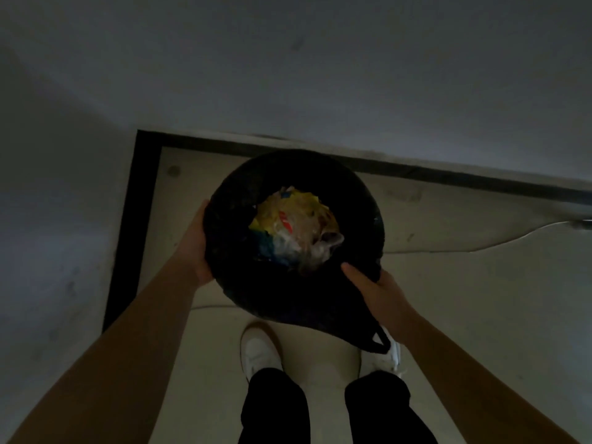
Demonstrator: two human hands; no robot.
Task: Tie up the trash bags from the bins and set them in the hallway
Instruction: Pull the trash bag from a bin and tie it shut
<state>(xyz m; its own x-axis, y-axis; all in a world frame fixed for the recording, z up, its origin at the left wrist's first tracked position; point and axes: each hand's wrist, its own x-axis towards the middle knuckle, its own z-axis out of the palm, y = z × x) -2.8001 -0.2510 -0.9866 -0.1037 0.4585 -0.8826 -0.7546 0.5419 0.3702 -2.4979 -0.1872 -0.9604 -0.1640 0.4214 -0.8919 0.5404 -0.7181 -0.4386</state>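
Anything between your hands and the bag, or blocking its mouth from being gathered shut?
Nothing visible does. The left hand rests against the bag's left side, and the right hand grips its near rim. The trash lies inside the mouth, not over the rim.

Both arms extended forward; left hand (195, 248) cupping, right hand (376, 291) pinching trash bag (282, 302).

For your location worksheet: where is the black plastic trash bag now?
Centre of the head view: the black plastic trash bag sits between the left hand and right hand, just ahead of the white shoes.
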